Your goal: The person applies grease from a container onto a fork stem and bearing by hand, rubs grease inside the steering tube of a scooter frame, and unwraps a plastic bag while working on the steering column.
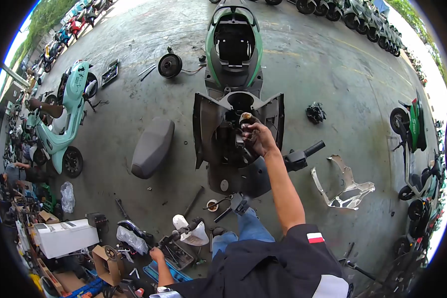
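Note:
In front of me stands a partly stripped scooter, its dark front panels spread around the exposed steering column area. My right hand reaches into this opening, fingers curled around a small piece with a pale brownish top whose kind I cannot make out. Low on the left, my left hand is closed at the lower end of a dark bar that looks like a handlebar. Beneath the bar sits an open tool tray. A handlebar grip juts out right of my forearm.
A scooter seat, a wheel and a broken pale frame lie on the floor. Left stand a mint scooter and a white box; another person's arm shows there. A green scooter is right.

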{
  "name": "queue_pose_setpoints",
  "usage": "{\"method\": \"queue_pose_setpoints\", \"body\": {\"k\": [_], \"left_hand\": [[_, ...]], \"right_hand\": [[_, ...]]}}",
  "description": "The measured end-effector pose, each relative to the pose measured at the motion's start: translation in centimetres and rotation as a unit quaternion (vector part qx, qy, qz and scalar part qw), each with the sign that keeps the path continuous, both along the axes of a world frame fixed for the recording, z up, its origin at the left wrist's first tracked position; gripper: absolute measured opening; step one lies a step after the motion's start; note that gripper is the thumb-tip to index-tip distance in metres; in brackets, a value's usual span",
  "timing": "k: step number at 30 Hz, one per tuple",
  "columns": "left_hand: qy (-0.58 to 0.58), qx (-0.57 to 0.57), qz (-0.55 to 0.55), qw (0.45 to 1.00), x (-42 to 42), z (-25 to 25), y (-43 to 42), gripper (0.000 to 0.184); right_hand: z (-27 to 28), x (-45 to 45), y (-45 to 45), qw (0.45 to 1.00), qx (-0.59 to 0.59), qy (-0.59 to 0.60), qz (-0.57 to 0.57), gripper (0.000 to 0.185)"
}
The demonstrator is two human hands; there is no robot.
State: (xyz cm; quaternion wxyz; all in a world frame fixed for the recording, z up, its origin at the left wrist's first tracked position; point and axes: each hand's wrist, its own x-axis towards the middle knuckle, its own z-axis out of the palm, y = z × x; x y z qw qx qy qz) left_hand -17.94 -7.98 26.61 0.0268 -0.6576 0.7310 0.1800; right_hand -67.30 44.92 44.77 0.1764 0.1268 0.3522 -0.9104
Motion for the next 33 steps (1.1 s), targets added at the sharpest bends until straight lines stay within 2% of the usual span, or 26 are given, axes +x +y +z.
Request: {"method": "queue_pose_setpoints", "body": {"k": [1, 4, 6, 7, 12, 15, 16, 18, 20, 22, 26, 28, 33], "left_hand": [[-0.018, 0.016, 0.011, 1.000, -0.1, 0.4, 0.3, 0.048], [-0.006, 0.023, 0.041, 0.999, 0.2, -0.2, -0.5, 0.049], [-0.007, 0.024, 0.045, 0.999, 0.4, -0.5, -0.6, 0.048], [-0.009, 0.033, 0.034, 0.999, 0.5, -0.4, -0.7, 0.048], [-0.023, 0.064, 0.029, 0.997, 0.4, 0.5, -0.2, 0.051], [-0.029, 0.084, 0.065, 0.994, 1.3, -1.2, -1.8, 0.051], [-0.033, 0.089, 0.075, 0.993, 0.6, -0.5, -1.6, 0.051], [-0.028, 0.099, 0.090, 0.991, 0.5, -0.4, -1.3, 0.051], [-0.023, 0.109, 0.104, 0.988, 0.9, -0.7, -1.4, 0.051], [-0.025, 0.101, 0.097, 0.990, 0.9, -0.9, -1.4, 0.051], [-0.014, 0.110, 0.099, 0.989, 1.0, -1.1, -1.7, 0.050], [0.042, 0.066, 0.119, 0.990, 0.8, -1.1, -1.0, 0.038], [0.038, 0.058, 0.157, 0.985, 0.7, -1.1, -0.7, 0.038]], "right_hand": [[-1.9, -1.6, 0.0, 1.000, -0.008, -0.019, 0.005, 0.034], [-2.6, -3.7, -0.6, 0.997, 0.003, -0.070, 0.017, 0.035], [-2.0, -4.0, -1.0, 0.981, 0.190, -0.014, -0.021, 0.037], [-2.5, -4.4, -1.1, 0.972, 0.236, 0.008, -0.020, 0.040], [-3.2, -5.2, -1.0, 0.956, 0.292, 0.012, 0.008, 0.053], [-4.1, -5.6, -1.0, 0.830, 0.552, 0.049, 0.061, 0.058], [-3.7, -5.3, -1.0, 0.830, 0.552, 0.046, 0.062, 0.058], [-2.1, -4.7, -1.5, 0.719, 0.683, 0.098, 0.079, 0.064], [-2.1, -4.8, -1.7, 0.725, 0.678, 0.089, 0.086, 0.066], [-1.8, -4.8, -1.8, 0.668, 0.727, 0.118, 0.102, 0.068], [0.0, -5.2, -1.8, 0.664, 0.725, 0.091, 0.162, 0.065], [-0.3, -5.6, -1.7, 0.636, 0.742, 0.099, 0.185, 0.066], [-3.0, -7.3, -1.4, 0.582, 0.779, 0.128, 0.194, 0.067]]}}
